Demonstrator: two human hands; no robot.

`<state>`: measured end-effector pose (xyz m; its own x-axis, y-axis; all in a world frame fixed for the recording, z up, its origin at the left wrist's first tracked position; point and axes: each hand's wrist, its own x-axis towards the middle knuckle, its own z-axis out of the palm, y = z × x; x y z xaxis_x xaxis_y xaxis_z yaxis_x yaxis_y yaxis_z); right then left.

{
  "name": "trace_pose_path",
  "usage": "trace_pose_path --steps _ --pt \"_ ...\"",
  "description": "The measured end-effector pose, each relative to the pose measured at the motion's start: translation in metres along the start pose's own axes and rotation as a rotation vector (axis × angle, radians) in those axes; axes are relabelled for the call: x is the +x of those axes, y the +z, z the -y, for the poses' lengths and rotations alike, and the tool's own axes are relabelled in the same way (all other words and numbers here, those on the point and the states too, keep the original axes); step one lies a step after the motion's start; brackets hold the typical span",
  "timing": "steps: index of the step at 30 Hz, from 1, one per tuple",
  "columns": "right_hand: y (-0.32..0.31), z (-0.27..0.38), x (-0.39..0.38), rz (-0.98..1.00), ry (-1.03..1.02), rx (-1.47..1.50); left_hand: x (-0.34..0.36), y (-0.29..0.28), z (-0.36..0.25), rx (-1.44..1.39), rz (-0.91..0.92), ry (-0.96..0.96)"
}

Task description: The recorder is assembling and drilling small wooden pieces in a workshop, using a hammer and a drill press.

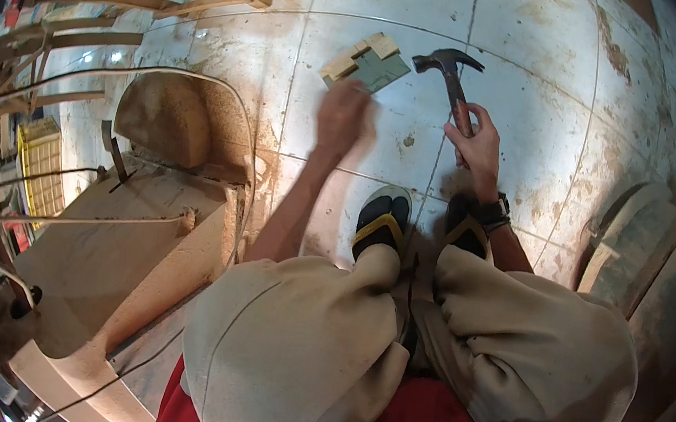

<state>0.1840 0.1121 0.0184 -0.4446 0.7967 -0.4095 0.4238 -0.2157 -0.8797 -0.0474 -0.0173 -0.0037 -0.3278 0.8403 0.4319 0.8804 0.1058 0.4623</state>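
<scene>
In the head view, the right hand (476, 148), right of centre, grips the hammer (451, 81) by its handle; the head sits in the upper middle, just beside the pale wooden pieces (341, 67) and the grey-green flat piece (380, 71) on the tiled floor (520, 124). The left hand (343, 118), blurred, is at their lower edge; whether its fingers pinch anything, I cannot tell. Good handling likely means keeping those fingers clear of the hammer face, steadying the pieces flat and using short, square taps.

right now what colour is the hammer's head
The hammer's head is dark, near black; it shows best in the head camera's view.
</scene>
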Motion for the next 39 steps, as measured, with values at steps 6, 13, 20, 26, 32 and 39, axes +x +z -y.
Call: trace_pose_path --steps 6,13,20,26,32,39 --pt "-0.014 0.009 -0.003 0.09 0.114 0.118 -0.006 0.038 -0.047 -0.211 0.166 -0.156" --pt "-0.014 -0.004 -0.012 0.12 0.159 0.186 -0.009 0.04 -0.043 -0.286 0.175 -0.217" --pt "-0.015 -0.001 -0.012 0.184 0.248 0.342 0.064 0.019 -0.007 -0.157 -0.287 -0.27" --pt "-0.017 -0.004 -0.012 0.201 0.275 0.374 0.061 0.041 0.023 -0.181 -0.074 -0.32" --pt "-0.018 -0.009 -0.009 0.216 0.278 0.377 0.063 0.029 0.028 -0.139 -0.289 0.08" --pt "-0.023 -0.004 -0.011 0.218 0.298 0.355 0.039 0.044 -0.045 -0.864 -0.412 -0.78"
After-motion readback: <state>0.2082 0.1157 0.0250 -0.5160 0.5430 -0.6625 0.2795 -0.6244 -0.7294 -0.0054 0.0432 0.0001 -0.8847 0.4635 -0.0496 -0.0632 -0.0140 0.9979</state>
